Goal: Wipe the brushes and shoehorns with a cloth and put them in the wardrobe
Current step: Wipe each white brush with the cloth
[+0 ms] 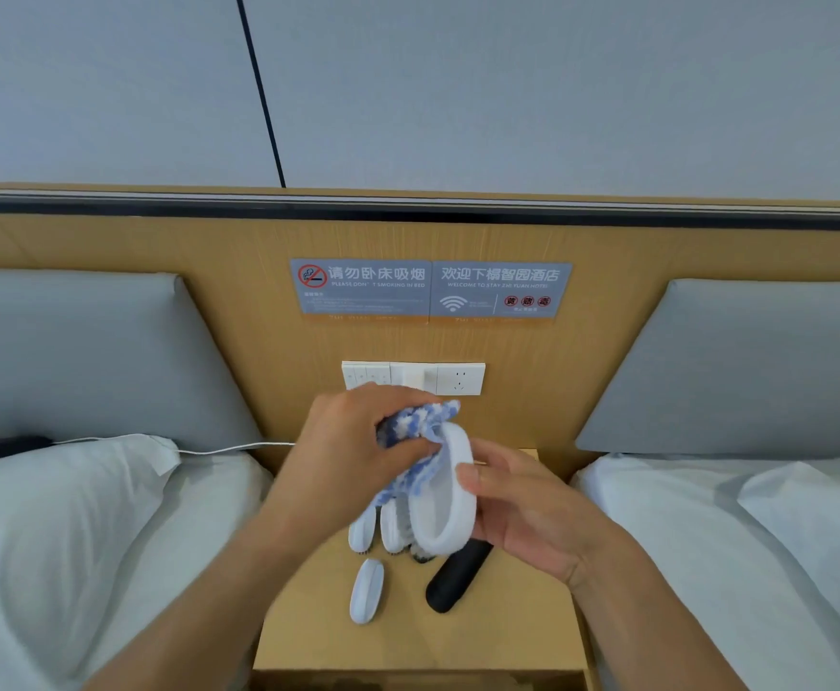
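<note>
Brush (450,496) held between right fingers (472,478) and cloth-wrapped left fingers (403,448).

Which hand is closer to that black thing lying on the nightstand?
Right. The right hand, holding a white brush, hovers just above the black object's far end. The left hand, gripping the cloth, is higher and further left.

Nightstand (522,635) between two beds (108,541)
</note>
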A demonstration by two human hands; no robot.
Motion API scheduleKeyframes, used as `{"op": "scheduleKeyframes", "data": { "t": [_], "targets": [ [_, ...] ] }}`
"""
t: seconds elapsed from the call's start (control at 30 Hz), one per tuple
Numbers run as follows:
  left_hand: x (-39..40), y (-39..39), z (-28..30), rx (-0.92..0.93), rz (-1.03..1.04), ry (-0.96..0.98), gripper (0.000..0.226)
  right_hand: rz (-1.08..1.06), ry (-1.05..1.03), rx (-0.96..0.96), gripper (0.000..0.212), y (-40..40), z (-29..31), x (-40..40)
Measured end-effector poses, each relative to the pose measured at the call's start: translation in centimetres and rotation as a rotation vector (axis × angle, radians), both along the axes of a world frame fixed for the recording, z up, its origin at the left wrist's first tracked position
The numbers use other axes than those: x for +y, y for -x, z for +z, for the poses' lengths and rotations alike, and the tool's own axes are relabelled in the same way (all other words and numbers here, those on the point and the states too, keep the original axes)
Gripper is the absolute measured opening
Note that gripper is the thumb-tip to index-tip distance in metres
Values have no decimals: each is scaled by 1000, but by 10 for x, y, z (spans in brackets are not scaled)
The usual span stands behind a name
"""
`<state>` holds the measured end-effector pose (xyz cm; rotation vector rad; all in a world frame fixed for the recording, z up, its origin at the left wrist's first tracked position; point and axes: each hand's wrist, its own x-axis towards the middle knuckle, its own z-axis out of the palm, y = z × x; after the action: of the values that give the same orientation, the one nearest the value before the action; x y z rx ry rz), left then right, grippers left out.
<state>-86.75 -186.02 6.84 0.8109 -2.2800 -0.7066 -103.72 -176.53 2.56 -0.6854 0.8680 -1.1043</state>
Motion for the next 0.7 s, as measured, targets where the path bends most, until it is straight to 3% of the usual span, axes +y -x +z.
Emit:
{"op": "scheduleKeyframes", "data": {
  "t": [0.07, 0.13, 0.23, 0.33, 0.43, 0.6, 0.7],
  "targets": [
    [19, 5, -5, 16, 91, 42, 33, -69, 4, -34, 60, 3, 2, 0],
    [33, 9, -9, 2, 56, 96, 31, -133, -6, -32, 62, 8, 5, 0],
    [40, 9, -7, -50, -109, 154, 24, -175, -14, 50, 53, 16, 8, -2],
    [32, 0, -2, -161, -321, 45, 23, -154, -36, 123, 45, 21, 8, -1],
    [13, -10, 6, -240, -470, -16, 32, -95, -44, 114, 50, 22, 9, -1],
    [4, 0, 9, -210, -337, 102, 34, -92, -60, 83, 49, 22, 16, -8],
    [7, 2, 5, -238, -383, 44, 29, -166, -104, 86, 49, 21, 16, -10]
  ]
}}
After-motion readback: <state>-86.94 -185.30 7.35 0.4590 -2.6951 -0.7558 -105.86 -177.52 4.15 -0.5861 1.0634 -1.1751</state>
